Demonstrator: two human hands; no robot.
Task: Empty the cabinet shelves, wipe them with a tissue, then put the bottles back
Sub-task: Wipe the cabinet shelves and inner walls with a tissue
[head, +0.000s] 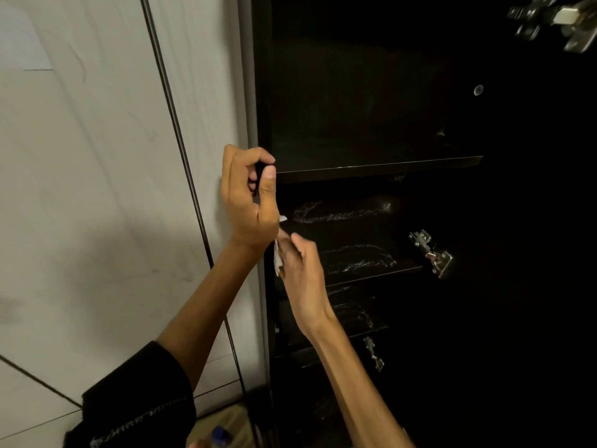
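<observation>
My left hand (248,195) curls round the front edge of the cabinet (261,92) at the level of the upper shelf (378,168), fingers hooked over the dark side panel and thumb upright against it, steadying me. My right hand (302,270) pinches a small crumpled tissue (277,261) just below my left wrist, at the left end of the middle shelf (355,250).

The shelves in view hold no bottles. Pale streaks gleam on the middle shelf and on the lower shelf (352,313); whether they are damp or dust I cannot tell. The upper shelf looks plain and dark.

By my reckoning this is the wiping stage, with the return of the bottles yet to come. To do it well I should open the tissue out under flat fingers, not keep it balled at the fingertips, so that more of it meets the board. Strokes should run from the back wall to the front lip, overlapping, and reach the left corner where my hand now sits. The hinge (431,253) on the right side could snag and tear the tissue, so I should stop short of it and dab round it. My left hand's hold on the panel is worth keeping while I lean in.

A blue bottle cap (220,435) shows at the bottom edge of the view, low down outside the cabinet; the rest of that bottle is cut off.
</observation>
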